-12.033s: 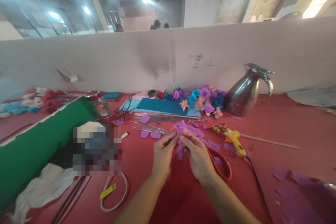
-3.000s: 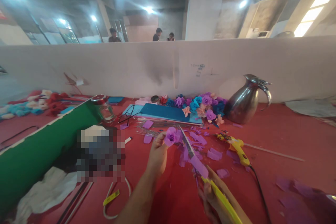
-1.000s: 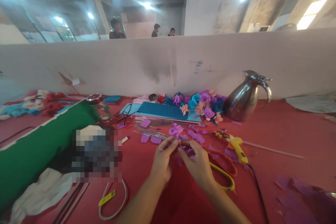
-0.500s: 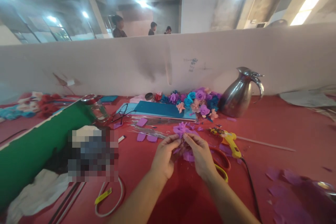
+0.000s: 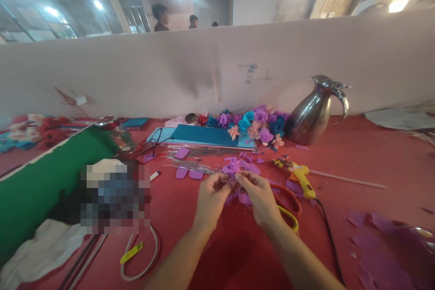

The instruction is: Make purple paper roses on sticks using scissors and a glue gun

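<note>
Between my two hands is a purple paper flower (image 5: 232, 167), its ruffled petals facing up and away from me. My left hand (image 5: 214, 197) pinches its base from the left, fingers curled in. From the right, my right hand (image 5: 256, 192) grips the flower with thumb and fingertips. The flower's underside is hidden by my fingers. Loose purple paper petals (image 5: 244, 197) lie beneath and behind the hands. Just right of my right hand are scissors with red and yellow handles (image 5: 292, 206), partly covered. A yellow glue gun (image 5: 302, 181) rests farther right with its black cord trailing toward me.
Finished paper flowers (image 5: 260, 124) are heaped behind a blue board (image 5: 204, 135). A steel jug (image 5: 312, 113) stands at back right. Thin wires (image 5: 190, 165), eyeglasses (image 5: 154, 142) and a glass jar (image 5: 118, 136) lie left. A green panel (image 5: 50, 181) borders the left side; purple petals (image 5: 370, 240) lie right.
The camera view has tilted slightly downward. Both hands still hold the flower, which has turned a little so that its petals show more fully.
</note>
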A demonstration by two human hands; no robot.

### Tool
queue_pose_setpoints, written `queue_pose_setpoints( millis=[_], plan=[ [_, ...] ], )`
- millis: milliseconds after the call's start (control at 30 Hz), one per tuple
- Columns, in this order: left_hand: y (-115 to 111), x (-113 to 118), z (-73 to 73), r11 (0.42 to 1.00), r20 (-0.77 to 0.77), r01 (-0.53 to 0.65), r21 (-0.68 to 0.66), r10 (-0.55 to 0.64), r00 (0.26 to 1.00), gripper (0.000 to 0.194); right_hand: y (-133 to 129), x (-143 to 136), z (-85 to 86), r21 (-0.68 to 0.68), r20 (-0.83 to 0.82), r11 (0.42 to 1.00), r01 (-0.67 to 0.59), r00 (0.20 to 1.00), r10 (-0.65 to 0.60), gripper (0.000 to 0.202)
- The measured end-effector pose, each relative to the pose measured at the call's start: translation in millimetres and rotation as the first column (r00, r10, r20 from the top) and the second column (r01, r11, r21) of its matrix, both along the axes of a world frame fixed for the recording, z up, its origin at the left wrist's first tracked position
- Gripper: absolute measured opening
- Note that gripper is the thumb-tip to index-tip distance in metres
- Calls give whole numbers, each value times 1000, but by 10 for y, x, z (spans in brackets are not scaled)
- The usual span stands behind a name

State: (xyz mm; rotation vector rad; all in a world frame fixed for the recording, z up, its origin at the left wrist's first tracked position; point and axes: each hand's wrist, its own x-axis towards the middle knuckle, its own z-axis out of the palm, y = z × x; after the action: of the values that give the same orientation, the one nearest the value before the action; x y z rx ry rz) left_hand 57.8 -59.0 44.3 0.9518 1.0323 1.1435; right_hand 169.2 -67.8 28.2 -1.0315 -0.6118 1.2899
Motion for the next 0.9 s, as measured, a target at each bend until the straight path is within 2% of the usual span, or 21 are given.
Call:
queue_pose_setpoints(
  millis=[100, 233, 333, 600, 800, 900],
  plan=[
    [1, -5, 13, 999, -29, 18, 46, -16, 999, 8, 8, 17, -36, -6, -4, 1000, 14, 1000, -14, 26],
    [29, -24, 21, 998, 40, 22, -50, -20, 999, 12, 10, 25, -84, 6, -56, 1000, -4, 998, 4, 26],
    [49, -32, 22, 993, 97, 14, -115, -3, 995, 14, 11, 22, -93, -2, -37, 1000, -3, 999, 3, 26],
    [64, -52, -12, 988, 125, 48, -144, -30, 992, 24, -2, 21, -31, -8, -40, 1000, -3, 999, 2, 26],
    [95, -69, -35, 962, 294, 138, -237, -64, 954, 20, -9, 31, -59, 22, -151, 995, -98, 983, 100, 24],
    [93, -67, -20, 964, 245, 135, -229, -77, 967, 20, -3, 26, -53, 16, -110, 996, -83, 990, 84, 25]
  ],
)
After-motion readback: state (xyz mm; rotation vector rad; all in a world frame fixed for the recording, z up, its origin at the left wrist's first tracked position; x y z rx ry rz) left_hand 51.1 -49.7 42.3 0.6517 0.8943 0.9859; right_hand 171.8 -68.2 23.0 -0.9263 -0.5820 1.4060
